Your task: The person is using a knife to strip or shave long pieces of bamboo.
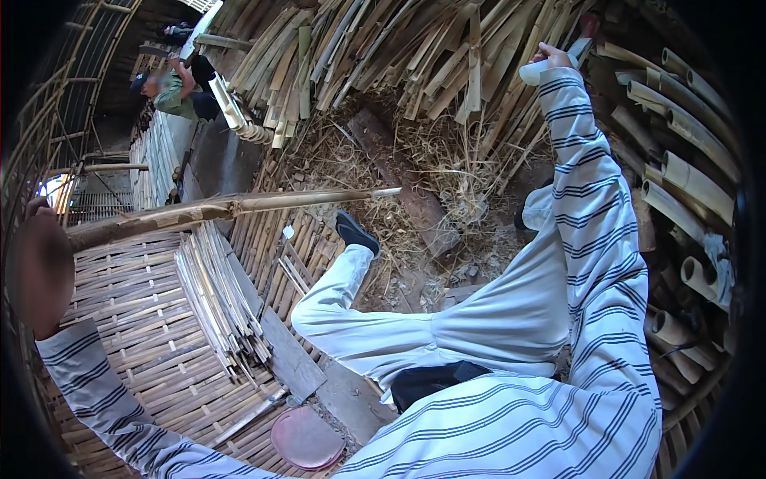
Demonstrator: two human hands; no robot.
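Observation:
My left hand (44,267) is at the far left, closed at the near end of a long bamboo pole (231,207). The pole reaches right across the view, and its pale cut tip lies over a dark wooden block (407,184) on the ground. Part of the hand is blurred, so its exact grip is hidden. My right arm stretches far forward at the upper right. My right hand (552,57) has curled fingers beside a whitish piece; what it holds, if anything, is unclear. A small red object (589,25) shows just beyond it.
Split bamboo strips (367,48) are heaped ahead, above scattered shavings (471,184). Cut bamboo tubes (694,184) are stacked at right. A strip bundle (219,295) lies on woven bamboo matting (136,319), near a round reddish seat (307,437). Another person (177,94) works at upper left.

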